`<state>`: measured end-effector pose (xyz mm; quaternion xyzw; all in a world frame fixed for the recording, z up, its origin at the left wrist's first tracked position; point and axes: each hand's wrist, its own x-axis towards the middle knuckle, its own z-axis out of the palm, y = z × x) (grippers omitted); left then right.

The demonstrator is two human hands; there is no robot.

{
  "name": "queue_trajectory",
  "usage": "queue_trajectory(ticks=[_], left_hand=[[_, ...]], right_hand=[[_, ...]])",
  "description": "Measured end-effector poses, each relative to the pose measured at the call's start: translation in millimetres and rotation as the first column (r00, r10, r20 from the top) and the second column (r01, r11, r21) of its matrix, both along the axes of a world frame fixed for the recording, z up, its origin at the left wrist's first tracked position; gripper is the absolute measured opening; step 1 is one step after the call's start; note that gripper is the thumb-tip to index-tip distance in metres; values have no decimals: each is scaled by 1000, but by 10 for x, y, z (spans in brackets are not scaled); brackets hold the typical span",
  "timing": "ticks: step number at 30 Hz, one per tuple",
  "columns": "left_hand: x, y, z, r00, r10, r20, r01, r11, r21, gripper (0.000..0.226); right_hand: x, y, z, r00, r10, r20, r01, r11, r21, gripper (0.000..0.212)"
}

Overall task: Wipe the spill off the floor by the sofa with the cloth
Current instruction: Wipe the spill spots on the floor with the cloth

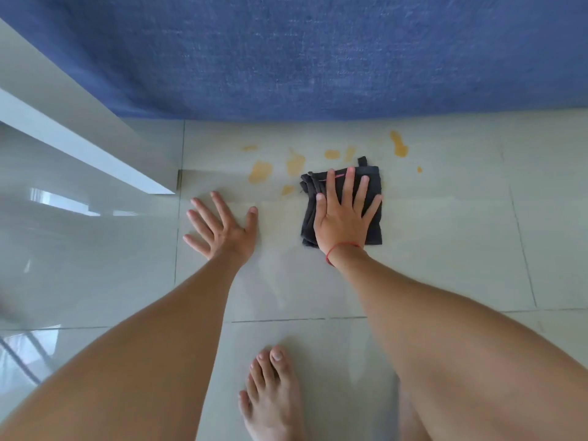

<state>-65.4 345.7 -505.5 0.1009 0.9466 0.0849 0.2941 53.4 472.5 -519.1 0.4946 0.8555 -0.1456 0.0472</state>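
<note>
right hand [345, 214] flat, pressing folded black cloth [372, 230] | left hand [222, 229] splayed, empty | risk: smearing orange spill patches [260, 172] toward blue fabric sofa [318, 52]

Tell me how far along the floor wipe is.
Done: nothing clearly; the tile by the left hand looks streaked, perhaps wiped. In hand: the right hand presses the cloth flat on the floor, just short of the spill. Left: orange patches along the sofa, from left of the cloth to its far right.
</note>
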Motion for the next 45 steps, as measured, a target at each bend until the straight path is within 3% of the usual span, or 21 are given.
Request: queue_trajectory(ticks=[8,15,18,21,26,29,37,41,45], left_hand=[[-56,3,65,996,-31,80,34,999,-30,78],[-77,-19,116,994,-40,105,43,999,-28,79],[-75,-25,124,993,-37,109,39,999,-22,79],[-80,-28,110,993,-35,116,38,999,-22,78],[-107,-32,80,992,-46,120,50,998,-31,77],[-116,-31,59,992,-39,122,43,998,-34,76],[-83,-40,55,995,10,101,-15,999,49,67],[-71,-182,71,976,114,-183,-75,975,207,53],[-270,-326,68,936,278,-218,-251,958,140,66]], right_hand=[[-460,-318,12,984,176,-26,-177,984,-29,54],[147,-287,36,891,452,-42,-454,889,-54,53],[462,-86,15,915,402,-27,-402,916,11,56],[461,42,10,942,335,11,-334,942,-28,60],[-28,23,4,999,33,3,-33,999,-27,52],[-366,11,28,1000,-24,19,25,998,-63,54],[-640,-326,-35,962,269,-51,-268,963,21,57],[-299,-468,-14,899,430,-85,-430,903,14,54],[96,-172,-21,853,520,-44,-519,854,34,58]])
